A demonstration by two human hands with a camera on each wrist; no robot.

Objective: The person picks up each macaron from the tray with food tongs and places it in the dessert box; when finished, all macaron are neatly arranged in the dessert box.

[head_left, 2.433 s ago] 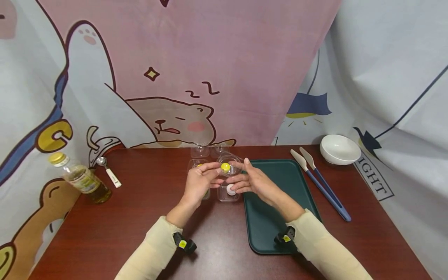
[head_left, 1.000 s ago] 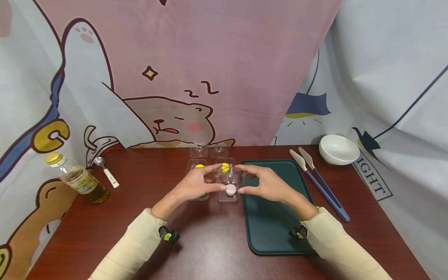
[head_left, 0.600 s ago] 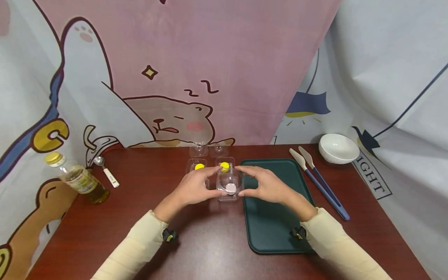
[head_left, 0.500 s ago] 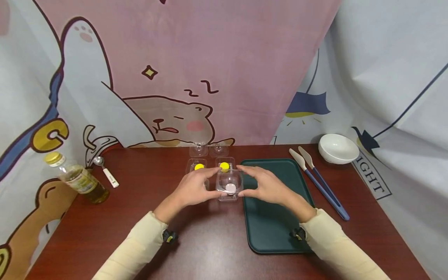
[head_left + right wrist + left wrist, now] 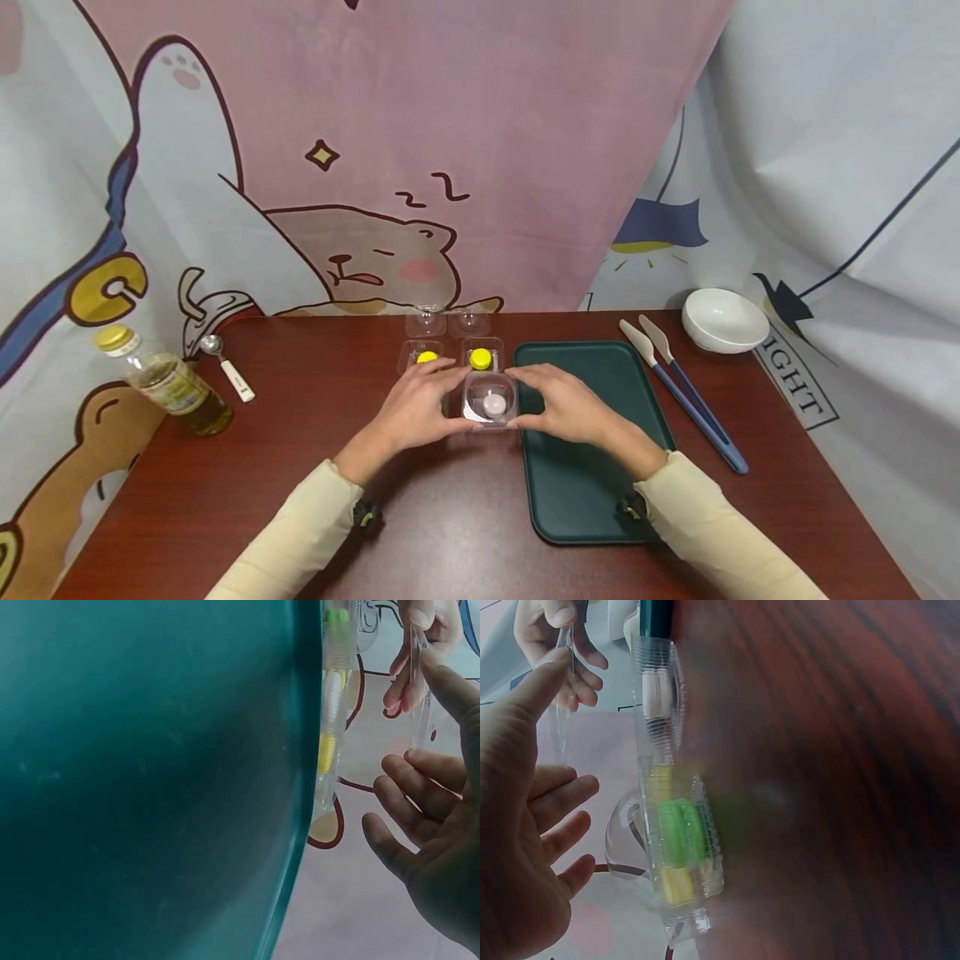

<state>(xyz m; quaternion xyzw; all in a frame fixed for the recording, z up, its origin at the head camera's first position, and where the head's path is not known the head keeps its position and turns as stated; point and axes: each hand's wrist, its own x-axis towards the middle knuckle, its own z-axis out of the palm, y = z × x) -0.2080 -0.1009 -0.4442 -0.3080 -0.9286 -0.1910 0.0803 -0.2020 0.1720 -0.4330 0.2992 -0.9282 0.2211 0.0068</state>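
My left hand (image 5: 420, 404) and right hand (image 5: 566, 404) pinch opposite edges of a clear plastic lid (image 5: 490, 386) between thumbs and fingers. In the head view it overlaps a pinkish-white macaron (image 5: 494, 406). The left wrist view shows the lid (image 5: 562, 739) edge-on, raised apart from the clear plastic boxes (image 5: 646, 742) on the table. Just beyond the lid, a yellow macaron (image 5: 481, 359) sits in a clear box. Another yellow macaron (image 5: 427, 357) lies left of it, partly behind my left fingers. A green macaron (image 5: 676, 832) shows in the left wrist view; my left hand hides it from the head camera.
Two clear domed pieces (image 5: 447, 323) stand at the table's back edge. A dark green tray (image 5: 592, 500) lies under my right forearm. Right of it are blue-handled tongs (image 5: 693, 396) and a white bowl (image 5: 726, 321). At left are an oil bottle (image 5: 176, 387) and a small scoop (image 5: 231, 371).
The lid, tilted over the yellow macaron at first, has come toward me and lies flatter over the white one. Both hands spread to its opposite edges and shifted slightly nearer.
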